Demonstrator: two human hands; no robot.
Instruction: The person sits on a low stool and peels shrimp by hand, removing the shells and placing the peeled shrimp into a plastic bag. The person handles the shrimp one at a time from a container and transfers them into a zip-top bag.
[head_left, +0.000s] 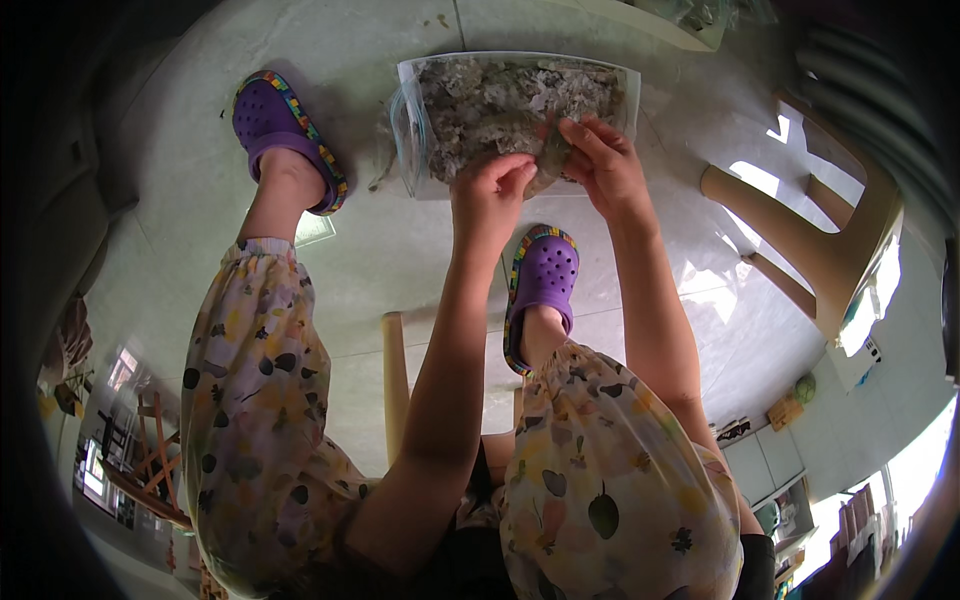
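A rectangular translucent plastic bin stands on the tiled floor beyond my feet, filled with greyish, crumbly, fibrous clumps. Clear plastic with pale blue lines hangs at its left side. Over the bin's near edge, my left hand pinches part of a thin greenish-brown piece between thumb and fingers. My right hand grips the same piece from the right, close to the left one. What exactly the piece is, I cannot tell.
My feet in purple clogs rest left of the bin and below it. At the right, a beige plastic stool lies near a striped dark hose-like object. A pale edge with clear plastic bags shows at the top. A wooden folding stand is at lower left.
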